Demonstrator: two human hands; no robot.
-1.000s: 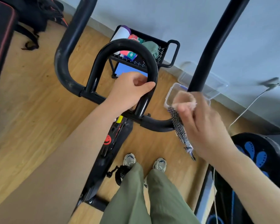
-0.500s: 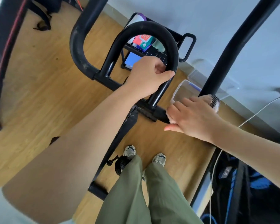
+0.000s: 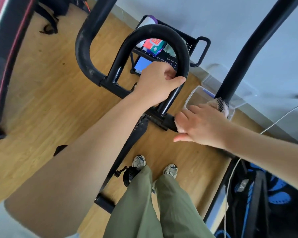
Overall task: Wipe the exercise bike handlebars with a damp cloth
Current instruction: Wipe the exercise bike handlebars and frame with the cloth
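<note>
The black exercise bike handlebars [image 3: 86, 54] fill the upper middle of the head view, with an inner loop bar [image 3: 155, 32] and a long right bar [image 3: 244, 54] rising to the top right. My left hand [image 3: 159, 83] grips the right leg of the inner loop. My right hand [image 3: 201, 125] wraps the cloth [image 3: 221, 103] around the bend at the base of the right bar. The cloth is beige with a black-and-white checked patch, and most of it is hidden under my palm.
Beyond the bars a black wire cart [image 3: 194, 47] with coloured packets stands against the wall. A clear plastic box [image 3: 196, 98] sits on the wooden floor beside it. A white cable [image 3: 279, 121] and a black-and-blue object [image 3: 272, 200] lie at right. My legs and shoes [image 3: 169, 170] are below.
My right hand has turned over and slid the cloth down onto the bend of the right bar, no longer dangling. The camera view shifted slightly; my left hand kept its grip.
</note>
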